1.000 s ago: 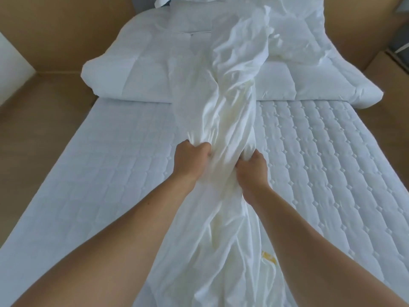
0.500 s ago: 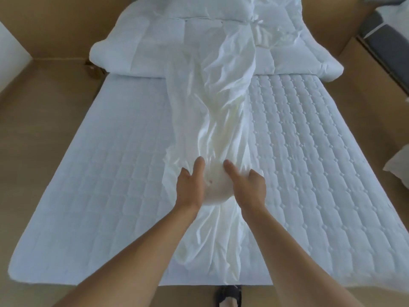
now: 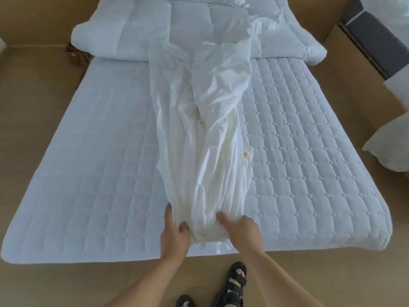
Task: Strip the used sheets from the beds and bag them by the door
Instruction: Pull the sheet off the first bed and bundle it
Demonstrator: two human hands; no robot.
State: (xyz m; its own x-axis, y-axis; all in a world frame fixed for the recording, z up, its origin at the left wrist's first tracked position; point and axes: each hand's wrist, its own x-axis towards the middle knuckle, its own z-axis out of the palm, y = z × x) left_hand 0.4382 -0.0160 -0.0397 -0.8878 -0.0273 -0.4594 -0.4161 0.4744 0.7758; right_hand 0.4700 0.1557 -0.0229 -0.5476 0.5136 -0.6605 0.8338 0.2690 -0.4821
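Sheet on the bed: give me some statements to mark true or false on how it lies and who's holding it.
1. The sheet lies bunched lengthwise down the middle of the mattress. True.
2. Only one hand touches it. False: the left hand and the right hand hold its near end, one on each side.
3. The duvet sits at the foot of the bed. False: it is piled at the far, head end.
4. The sheet's far end lies over the duvet. True.

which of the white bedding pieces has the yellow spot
The crumpled sheet lying down the middle; its right edge carries the spot. The quilted mattress pad and folded duvet are plain.
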